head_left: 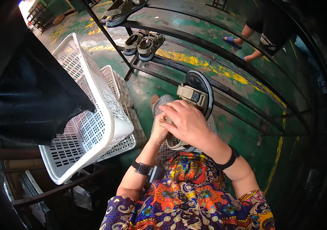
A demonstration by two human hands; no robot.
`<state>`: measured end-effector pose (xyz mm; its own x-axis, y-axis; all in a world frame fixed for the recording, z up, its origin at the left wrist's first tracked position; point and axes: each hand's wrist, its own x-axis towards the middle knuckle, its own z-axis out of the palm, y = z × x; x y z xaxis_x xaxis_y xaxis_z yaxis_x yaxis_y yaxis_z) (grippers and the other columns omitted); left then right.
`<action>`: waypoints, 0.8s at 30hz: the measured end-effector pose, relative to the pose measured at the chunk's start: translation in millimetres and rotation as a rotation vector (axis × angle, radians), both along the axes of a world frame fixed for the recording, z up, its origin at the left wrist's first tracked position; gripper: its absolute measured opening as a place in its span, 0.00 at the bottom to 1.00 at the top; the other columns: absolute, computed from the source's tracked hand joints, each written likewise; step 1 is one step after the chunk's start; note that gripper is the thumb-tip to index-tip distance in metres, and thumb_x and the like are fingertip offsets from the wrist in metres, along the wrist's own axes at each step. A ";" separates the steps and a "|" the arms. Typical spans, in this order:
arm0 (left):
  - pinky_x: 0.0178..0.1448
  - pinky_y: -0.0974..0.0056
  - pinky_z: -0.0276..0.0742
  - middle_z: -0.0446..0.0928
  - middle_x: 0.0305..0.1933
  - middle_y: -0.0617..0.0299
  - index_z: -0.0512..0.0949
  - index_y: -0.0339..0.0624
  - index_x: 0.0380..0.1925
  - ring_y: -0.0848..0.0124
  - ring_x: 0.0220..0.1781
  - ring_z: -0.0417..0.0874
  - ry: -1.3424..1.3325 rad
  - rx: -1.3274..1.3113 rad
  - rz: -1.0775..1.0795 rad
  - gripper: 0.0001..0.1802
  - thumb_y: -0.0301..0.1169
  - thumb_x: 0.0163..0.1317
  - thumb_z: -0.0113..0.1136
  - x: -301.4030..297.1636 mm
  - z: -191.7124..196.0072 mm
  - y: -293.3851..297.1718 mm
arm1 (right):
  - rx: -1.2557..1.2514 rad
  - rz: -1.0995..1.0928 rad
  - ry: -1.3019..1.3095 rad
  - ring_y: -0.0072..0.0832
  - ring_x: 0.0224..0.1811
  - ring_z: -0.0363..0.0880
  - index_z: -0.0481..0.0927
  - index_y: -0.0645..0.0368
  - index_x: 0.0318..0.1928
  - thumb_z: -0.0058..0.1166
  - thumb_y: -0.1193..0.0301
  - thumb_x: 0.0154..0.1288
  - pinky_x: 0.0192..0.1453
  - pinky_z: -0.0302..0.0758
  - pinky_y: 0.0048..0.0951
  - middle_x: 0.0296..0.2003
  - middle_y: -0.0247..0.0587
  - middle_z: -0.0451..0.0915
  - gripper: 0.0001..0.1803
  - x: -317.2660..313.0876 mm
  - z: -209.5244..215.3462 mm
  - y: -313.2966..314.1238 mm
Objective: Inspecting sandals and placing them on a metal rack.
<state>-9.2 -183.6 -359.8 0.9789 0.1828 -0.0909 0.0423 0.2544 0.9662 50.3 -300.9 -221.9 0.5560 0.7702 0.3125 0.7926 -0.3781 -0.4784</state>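
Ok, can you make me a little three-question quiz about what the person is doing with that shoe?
1. True or false: both hands are on the sandal.
2. What stands to the person's left? A) a white plastic basket B) a red bucket C) a cardboard box
3. Fill in: more sandals rest on the dark metal ____.

Key:
1. True. The right hand lies over the sandal's straps, and the left hand grips it from below.
2. A, the white plastic basket, tilted on its side.
3. Rack; a beige pair of sandals sits there.
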 end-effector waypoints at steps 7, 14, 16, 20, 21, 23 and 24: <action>0.59 0.67 0.69 0.68 0.58 0.60 0.65 0.41 0.58 0.72 0.57 0.70 -0.039 -0.425 -0.093 0.20 0.26 0.65 0.50 -30.6 22.3 -29.2 | 0.446 -0.197 0.217 0.38 0.49 0.75 0.75 0.62 0.48 0.58 0.78 0.51 0.54 0.71 0.35 0.47 0.44 0.77 0.21 -0.7 15.4 -43.4; 0.71 0.63 0.57 0.53 0.71 0.57 0.51 0.43 0.68 0.67 0.70 0.58 -0.005 -0.886 -0.088 0.27 0.28 0.70 0.40 -56.5 37.8 -17.4 | 0.186 -0.019 0.244 0.50 0.62 0.59 0.69 0.58 0.58 0.65 0.72 0.44 0.64 0.61 0.46 0.63 0.47 0.60 0.36 -46.5 -25.5 -15.7; 0.74 0.62 0.51 0.50 0.72 0.57 0.50 0.41 0.68 0.67 0.72 0.54 -0.140 -0.890 -0.123 0.27 0.32 0.71 0.37 -60.5 42.2 -14.7 | 0.201 -0.026 0.279 0.50 0.62 0.59 0.67 0.57 0.60 0.65 0.72 0.44 0.65 0.60 0.48 0.63 0.46 0.60 0.38 -50.6 -25.7 -9.0; 0.73 0.63 0.53 0.52 0.71 0.58 0.51 0.42 0.68 0.67 0.71 0.56 0.041 -1.105 -0.056 0.27 0.32 0.71 0.38 -69.0 44.2 -6.7 | 0.155 0.003 0.218 0.51 0.62 0.59 0.65 0.56 0.61 0.65 0.71 0.43 0.65 0.59 0.49 0.63 0.45 0.60 0.40 -54.2 -19.2 2.8; 0.71 0.63 0.58 0.55 0.70 0.58 0.53 0.43 0.68 0.66 0.69 0.60 -0.140 -1.430 -0.144 0.26 0.30 0.70 0.40 -69.1 42.5 -4.7 | 0.139 0.009 0.176 0.51 0.61 0.59 0.65 0.56 0.61 0.65 0.71 0.43 0.65 0.60 0.49 0.63 0.45 0.60 0.40 -55.2 -17.5 5.4; 0.72 0.63 0.56 0.53 0.71 0.58 0.53 0.43 0.68 0.66 0.70 0.58 -0.190 -1.315 -0.151 0.26 0.32 0.71 0.38 -70.1 38.8 -4.3 | 0.136 0.016 0.172 0.52 0.61 0.59 0.66 0.55 0.61 0.65 0.71 0.43 0.65 0.60 0.48 0.63 0.44 0.59 0.40 -56.1 -14.1 9.4; 0.71 0.63 0.56 0.54 0.71 0.58 0.53 0.43 0.67 0.66 0.70 0.58 -0.151 -1.239 -0.107 0.26 0.32 0.70 0.38 -69.9 36.6 -3.8 | 0.119 0.022 0.161 0.52 0.61 0.59 0.66 0.55 0.61 0.65 0.71 0.43 0.64 0.60 0.48 0.63 0.44 0.59 0.40 -56.6 -12.7 11.0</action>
<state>-79.1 -187.4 -323.2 0.9992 -0.0265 -0.0302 0.0287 0.9966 0.0775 -6.3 -289.9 -234.6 0.5899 0.7453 0.3106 0.7094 -0.2946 -0.6403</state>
